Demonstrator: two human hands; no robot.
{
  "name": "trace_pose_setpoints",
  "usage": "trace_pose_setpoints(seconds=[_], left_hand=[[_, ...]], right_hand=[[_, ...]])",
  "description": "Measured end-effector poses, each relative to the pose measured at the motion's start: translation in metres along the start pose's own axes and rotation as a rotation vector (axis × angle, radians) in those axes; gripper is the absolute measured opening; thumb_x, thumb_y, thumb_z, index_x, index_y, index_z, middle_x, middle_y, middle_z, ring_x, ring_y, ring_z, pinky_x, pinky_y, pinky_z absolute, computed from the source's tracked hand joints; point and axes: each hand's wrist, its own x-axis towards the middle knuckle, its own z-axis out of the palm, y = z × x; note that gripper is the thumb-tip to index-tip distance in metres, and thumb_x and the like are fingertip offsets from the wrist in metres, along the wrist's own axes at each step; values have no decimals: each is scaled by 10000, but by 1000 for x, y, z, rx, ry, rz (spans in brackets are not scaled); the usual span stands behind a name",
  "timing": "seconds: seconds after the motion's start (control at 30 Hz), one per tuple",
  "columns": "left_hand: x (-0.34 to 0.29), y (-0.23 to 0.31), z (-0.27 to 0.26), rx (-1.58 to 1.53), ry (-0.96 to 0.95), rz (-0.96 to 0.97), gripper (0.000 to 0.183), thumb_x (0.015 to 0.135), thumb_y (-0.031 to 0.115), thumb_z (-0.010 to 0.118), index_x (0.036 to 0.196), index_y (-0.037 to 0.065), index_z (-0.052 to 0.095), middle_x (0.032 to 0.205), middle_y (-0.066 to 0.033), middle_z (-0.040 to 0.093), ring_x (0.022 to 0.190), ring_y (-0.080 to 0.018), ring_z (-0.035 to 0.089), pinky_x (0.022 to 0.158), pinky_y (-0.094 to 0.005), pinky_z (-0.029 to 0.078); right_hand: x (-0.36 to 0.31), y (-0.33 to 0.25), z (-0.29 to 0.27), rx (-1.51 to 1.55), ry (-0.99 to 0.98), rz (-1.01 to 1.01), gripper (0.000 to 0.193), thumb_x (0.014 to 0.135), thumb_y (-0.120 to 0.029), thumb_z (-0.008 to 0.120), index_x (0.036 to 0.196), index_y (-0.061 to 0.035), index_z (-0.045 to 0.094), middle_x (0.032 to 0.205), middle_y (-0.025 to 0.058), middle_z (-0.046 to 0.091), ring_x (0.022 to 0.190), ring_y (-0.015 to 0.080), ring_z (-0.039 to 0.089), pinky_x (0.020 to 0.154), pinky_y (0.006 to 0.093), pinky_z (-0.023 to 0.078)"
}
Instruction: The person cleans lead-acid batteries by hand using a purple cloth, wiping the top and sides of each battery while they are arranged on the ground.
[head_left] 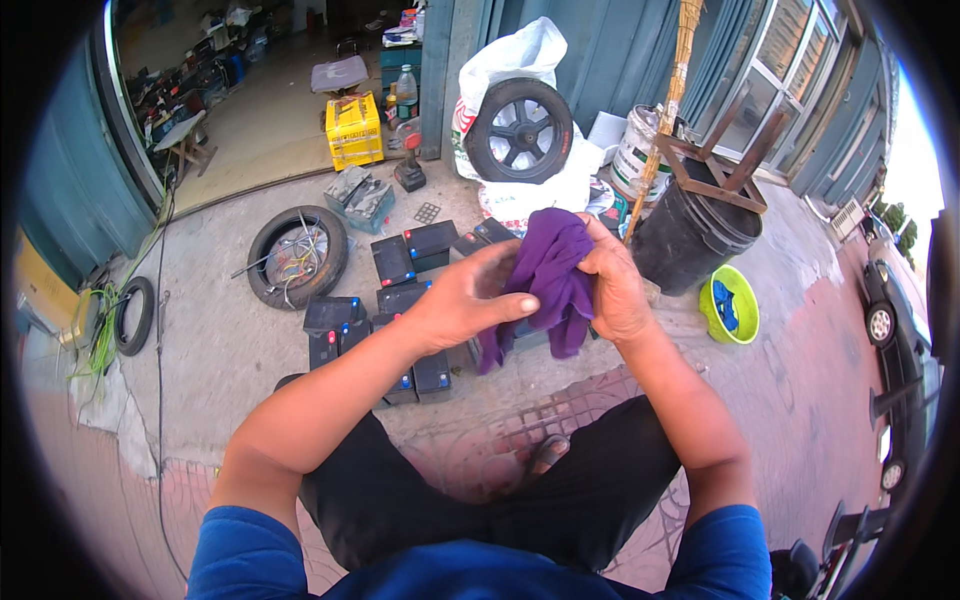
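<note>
The purple cloth (pixel 548 265) is bunched up between my two hands, held in the air in front of me, its loose folds hanging down. My right hand (pixel 617 285) is closed on its right side, pinching the fabric between thumb and bent fingers. My left hand (pixel 462 303) is spread wide at the other side, thumb stretched away from the fingers; the thumb tip lies against the folds, and I cannot tell what the fingertips do, since the fabric hides them.

Below and to the left of the cloth, black batteries (pixel 393 262) with red and blue terminals sit grouped on the pavement, some partly behind my left forearm. Left of them lies a tyre (pixel 337 262) with a tangle of wires (pixel 298 255) inside its ring. Past the batteries stand a dusty grey battery block (pixel 358 200) and a red and black cordless drill (pixel 409 167).

Farther ahead, a black spoked wheel (pixel 519 135) leans against white bags (pixel 530 50). To my right is a black bucket (pixel 690 240) with a rusty frame (pixel 745 192) on top, and nearer me a lime-green basin (pixel 748 325) holding something blue (pixel 725 305). A yellow box (pixel 354 132) stands in the doorway.
</note>
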Motion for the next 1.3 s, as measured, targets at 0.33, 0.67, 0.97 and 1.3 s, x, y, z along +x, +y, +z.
trace_pose_setpoints(seconds=[0.33,0.67,0.97,1.3], left_hand=[[2,9,-31,-444,51,-203,355,1082,237,712,1359,19,681,1271,-92,770,1192,-206,734,1086,-403,560],[1,13,-25,-631,31,-92,303,1075,167,718,1353,48,691,1294,-64,751,1215,-178,704,1124,-377,530],[-2,20,-44,-399,102,4,296,1049,149,754,1316,24,719,1249,-101,779,1172,-214,737,1094,-410,562],[2,19,-60,-44,387,57,236,1029,128,779,1234,13,760,1238,-38,752,1133,-151,686,1044,-352,534]], right_hand=[[7,-2,-38,-374,203,133,590,905,50,525,1494,35,548,1336,154,709,1180,197,693,1041,302,545],[-14,15,17,-529,-216,58,603,1076,-165,734,1601,16,499,1421,97,683,1305,169,628,1118,361,506],[2,16,0,-791,-22,150,275,1105,-110,659,1339,23,713,1073,3,771,964,57,668,871,268,561],[5,18,-20,-822,113,5,264,1078,-185,729,1243,21,732,1015,12,775,920,55,662,830,261,552]])
